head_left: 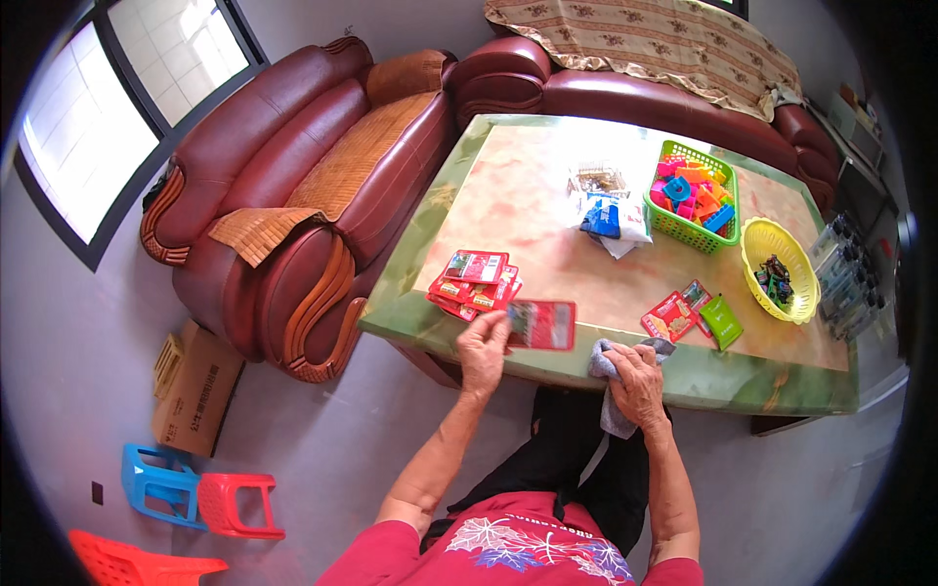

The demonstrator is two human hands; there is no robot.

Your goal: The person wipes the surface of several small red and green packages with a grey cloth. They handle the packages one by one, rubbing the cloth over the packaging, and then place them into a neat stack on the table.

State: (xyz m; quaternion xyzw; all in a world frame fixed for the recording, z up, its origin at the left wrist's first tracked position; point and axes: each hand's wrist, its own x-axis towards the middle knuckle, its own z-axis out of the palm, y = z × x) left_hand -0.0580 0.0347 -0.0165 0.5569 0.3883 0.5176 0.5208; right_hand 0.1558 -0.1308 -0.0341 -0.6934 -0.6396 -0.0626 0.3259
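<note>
Head view: a flat, rectangular red packet [549, 325] with a dark picture toward its left is pinched at its left edge by the nearly closed left hand [483, 354], above the near edge of the table [547, 225]. Similar red packets [476, 281] are piled just beside it. A grey cloth [616, 420] is gripped in the curled right hand [638, 384].

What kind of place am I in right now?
Most likely a living room in a home: two dark red sofas stand around a low table, and a flowered cloth is draped over the back of one sofa.
</note>
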